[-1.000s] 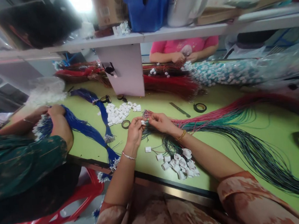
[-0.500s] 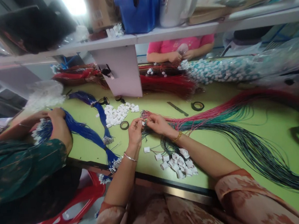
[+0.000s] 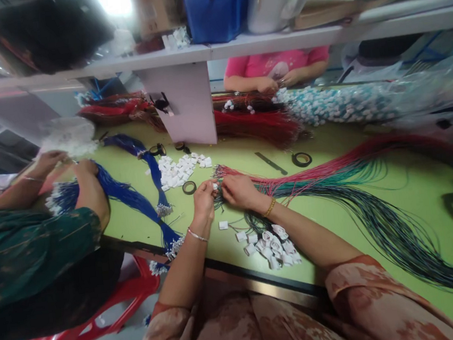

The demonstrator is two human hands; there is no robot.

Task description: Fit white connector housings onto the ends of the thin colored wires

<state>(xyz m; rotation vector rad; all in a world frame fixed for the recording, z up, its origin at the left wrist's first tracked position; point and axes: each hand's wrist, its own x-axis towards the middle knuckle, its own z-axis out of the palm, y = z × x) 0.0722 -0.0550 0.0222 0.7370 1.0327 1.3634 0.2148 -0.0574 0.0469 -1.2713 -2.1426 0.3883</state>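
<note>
My left hand (image 3: 204,200) pinches a small white connector (image 3: 215,186) at its fingertips. Close beside it, my right hand (image 3: 240,191) is closed with its fingertips at a wire, probably a green one; the fingers partly hide it. Under and right of my hands run long bundles of red wires (image 3: 318,167), green wires (image 3: 351,175) and black wires (image 3: 375,214). A loose pile of white connectors (image 3: 182,170) lies beyond my left hand. Nearer to me, under my right forearm, is a heap of white connectors with wires (image 3: 274,248).
A black tape roll (image 3: 189,187) lies by the pile, another tape roll (image 3: 302,159) farther right beside a dark flat blade (image 3: 270,163). At left a co-worker's hands (image 3: 86,170) work over blue wire bundles (image 3: 124,193). A shelf (image 3: 278,41) with a blue bin (image 3: 215,10) crosses above the table.
My right hand has drawn slightly away from my left, and its fingers have curled in more. The co-worker's far hand at left has lifted away from the blue wires.
</note>
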